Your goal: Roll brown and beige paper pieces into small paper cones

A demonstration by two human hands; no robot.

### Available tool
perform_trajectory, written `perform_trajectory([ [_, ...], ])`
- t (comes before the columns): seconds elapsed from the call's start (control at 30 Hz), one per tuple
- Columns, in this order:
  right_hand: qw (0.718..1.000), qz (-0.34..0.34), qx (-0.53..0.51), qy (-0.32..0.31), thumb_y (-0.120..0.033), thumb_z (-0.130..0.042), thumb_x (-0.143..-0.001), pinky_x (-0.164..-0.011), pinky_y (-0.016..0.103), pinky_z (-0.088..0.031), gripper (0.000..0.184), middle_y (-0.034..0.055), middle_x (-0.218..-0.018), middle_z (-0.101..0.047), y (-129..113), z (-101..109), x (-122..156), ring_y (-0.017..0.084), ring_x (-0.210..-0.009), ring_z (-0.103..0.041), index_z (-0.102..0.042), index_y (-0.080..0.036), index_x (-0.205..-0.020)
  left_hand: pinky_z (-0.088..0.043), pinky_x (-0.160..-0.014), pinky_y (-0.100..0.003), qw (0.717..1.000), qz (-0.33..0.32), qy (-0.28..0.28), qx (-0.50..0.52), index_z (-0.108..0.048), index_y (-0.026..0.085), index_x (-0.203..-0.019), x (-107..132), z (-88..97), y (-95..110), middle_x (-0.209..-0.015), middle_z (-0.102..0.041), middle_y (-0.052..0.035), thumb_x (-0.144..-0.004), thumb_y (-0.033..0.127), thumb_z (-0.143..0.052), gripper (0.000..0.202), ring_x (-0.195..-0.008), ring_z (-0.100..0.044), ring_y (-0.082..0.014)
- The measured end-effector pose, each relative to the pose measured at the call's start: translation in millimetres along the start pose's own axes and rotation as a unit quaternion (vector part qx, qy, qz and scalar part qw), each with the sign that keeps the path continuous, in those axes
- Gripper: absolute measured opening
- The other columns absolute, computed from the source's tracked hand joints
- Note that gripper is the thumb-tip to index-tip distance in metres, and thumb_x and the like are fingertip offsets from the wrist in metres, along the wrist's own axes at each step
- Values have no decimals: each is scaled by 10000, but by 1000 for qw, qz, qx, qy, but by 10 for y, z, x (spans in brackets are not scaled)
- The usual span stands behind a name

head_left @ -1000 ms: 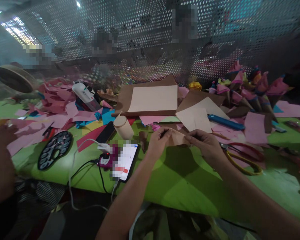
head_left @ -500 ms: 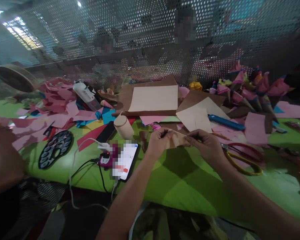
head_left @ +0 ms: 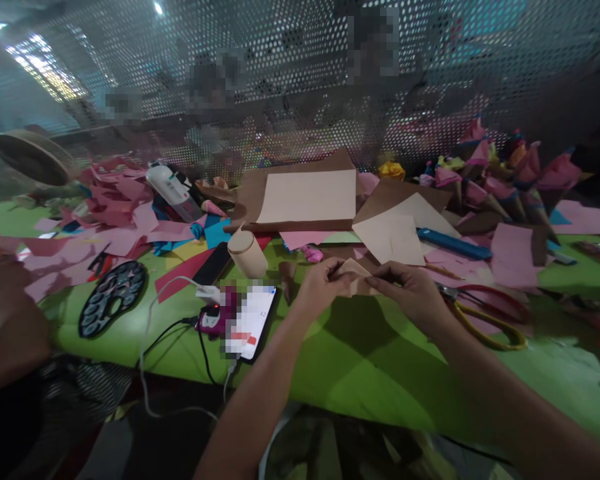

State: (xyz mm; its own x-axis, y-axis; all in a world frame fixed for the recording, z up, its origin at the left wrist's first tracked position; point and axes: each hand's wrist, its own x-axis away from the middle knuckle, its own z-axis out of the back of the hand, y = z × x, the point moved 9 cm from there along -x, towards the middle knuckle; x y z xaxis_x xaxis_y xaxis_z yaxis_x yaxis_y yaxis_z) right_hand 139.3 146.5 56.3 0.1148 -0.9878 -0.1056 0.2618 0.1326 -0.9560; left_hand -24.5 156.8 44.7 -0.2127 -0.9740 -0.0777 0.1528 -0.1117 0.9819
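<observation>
My left hand (head_left: 319, 287) and my right hand (head_left: 414, 292) both pinch a small folded piece of tan paper (head_left: 354, 273), held just above the green table (head_left: 360, 360). The two hands are close together, fingers closed on the paper's edges. Scissors with red and yellow handles (head_left: 485, 317) lie right beside my right hand. A phone with a lit screen (head_left: 250, 323) lies to the left of my left forearm, plugged into cables.
Large brown and cream sheets (head_left: 307, 197) lie behind my hands. A paper roll (head_left: 247, 253), a blue cutter (head_left: 453, 245), a white glue bottle (head_left: 173, 193), pink scraps (head_left: 120, 213) and finished paper cones (head_left: 490, 180) crowd the table. Another person's arm (head_left: 10, 327) rests at the left edge.
My hands have drawn closer together and the tan paper is folded smaller between them. The other person's arm at the left shifted slightly.
</observation>
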Motion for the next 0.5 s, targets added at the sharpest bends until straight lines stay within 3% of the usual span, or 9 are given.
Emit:
perform_trajectory([
  [0.1,1000,-4,-7,-1,-631,-760,-716,-577,301,-456,402,24,-676,-684,-15,-3,2,181,-637,-607,-712,-232,-702,-440,-701,-260,1000,17,-17,-2,-692,152,-896,-17,-18,-60,-817,-666,-17,-799,355,-737,230,-762,-582,-151],
  [0.23,1000,0,-21,-14,-599,-796,-691,-658,338,-520,395,56,-832,-755,-74,-60,15,222,-760,-671,-763,-247,-868,-387,-646,-245,994,11,-50,-93,-701,161,-831,27,-80,19,-750,-649,3,-820,286,-676,128,-726,-559,-147],
  [0.37,1000,10,-20,-5,-627,-786,-687,-631,335,-510,401,50,-739,-726,-53,-45,10,209,-704,-648,-743,-234,-755,-373,-619,-247,985,7,-106,-139,-692,173,-772,78,-177,65,-701,-639,12,-829,309,-669,149,-679,-555,-146],
  [0.5,998,-29,-51,32,-662,-798,-639,-571,307,-452,455,29,-694,-675,57,64,-13,181,-653,-581,-723,-223,-734,-422,-670,-261,988,-7,-91,-125,-719,183,-872,38,-86,37,-813,-706,-23,-891,354,-612,203,-766,-609,-173],
])
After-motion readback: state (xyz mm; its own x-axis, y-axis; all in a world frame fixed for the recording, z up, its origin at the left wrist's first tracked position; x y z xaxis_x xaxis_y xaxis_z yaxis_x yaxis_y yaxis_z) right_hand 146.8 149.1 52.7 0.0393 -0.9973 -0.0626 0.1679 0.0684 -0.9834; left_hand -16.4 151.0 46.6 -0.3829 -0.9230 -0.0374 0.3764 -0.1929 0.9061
